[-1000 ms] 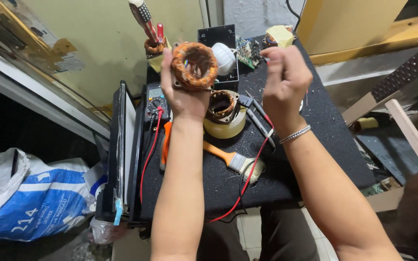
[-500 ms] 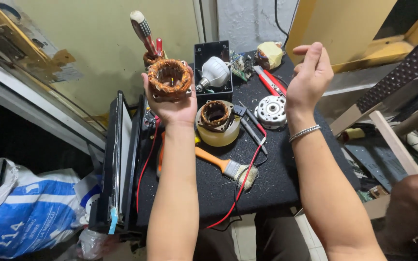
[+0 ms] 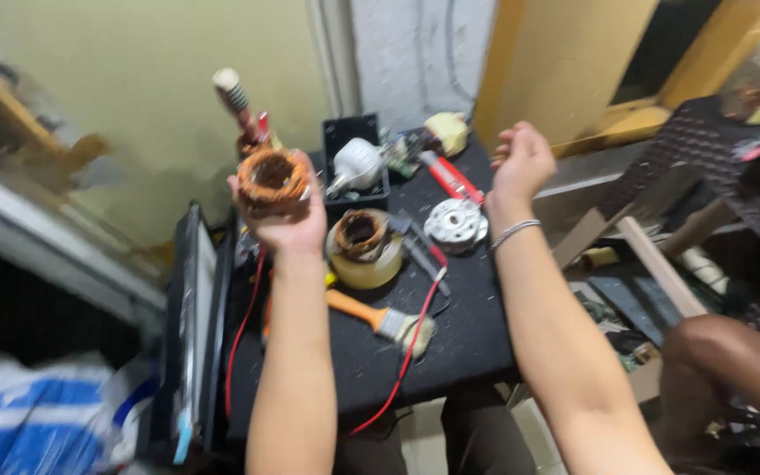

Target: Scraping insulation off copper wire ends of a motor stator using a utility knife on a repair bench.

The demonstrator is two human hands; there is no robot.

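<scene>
Left hand (image 3: 285,224) clamps the copper-wound stator coil (image 3: 272,180) aloft, right hand (image 3: 521,163) hangs loosely curled and empty; best gripped by the core, fingers off the fragile windings.

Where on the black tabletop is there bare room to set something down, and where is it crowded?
Bare cloth shows on the table at the near right, between the paintbrush, the round metal plate and the front edge. The far end is crowded: black tray, white bulb, red-handled tool, second coil.

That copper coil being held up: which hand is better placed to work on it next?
Probably the right hand: it is raised, open and empty beside the copper coil, while the left hand is busy gripping it.
</scene>
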